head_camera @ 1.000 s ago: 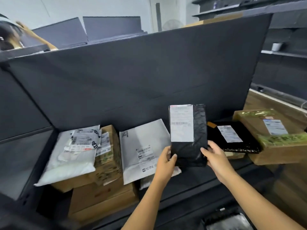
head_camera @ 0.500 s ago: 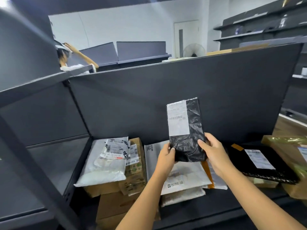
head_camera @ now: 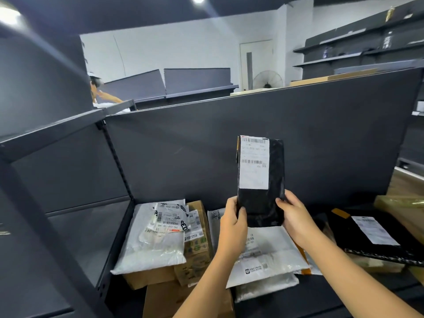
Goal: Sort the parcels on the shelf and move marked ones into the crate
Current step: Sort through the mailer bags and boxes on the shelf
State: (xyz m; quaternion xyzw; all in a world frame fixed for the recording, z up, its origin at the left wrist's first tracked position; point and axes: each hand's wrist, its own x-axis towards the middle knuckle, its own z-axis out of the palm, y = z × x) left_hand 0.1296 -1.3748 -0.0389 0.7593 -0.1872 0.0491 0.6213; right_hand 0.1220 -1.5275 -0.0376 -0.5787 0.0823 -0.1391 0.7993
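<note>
We hold one black parcel (head_camera: 261,180) upright, left hand (head_camera: 232,218) and right hand (head_camera: 296,216) grasping its sides; one white bag (head_camera: 149,246) at 8 o'clock.

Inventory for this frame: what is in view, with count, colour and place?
shelf: one, dark grey, under and behind parcels
black parcel: one, black, white label, held upright over shelf
poly mailers: at least three, white, left and centre shelf
cardboard boxes: at least three, brown, left, under a mailer
flat parcel: one, black, white label, right shelf
fan: one, pale, background by door
left hand: one, gripping black parcel's lower left edge
right hand: one, gripping its lower right edge
</note>
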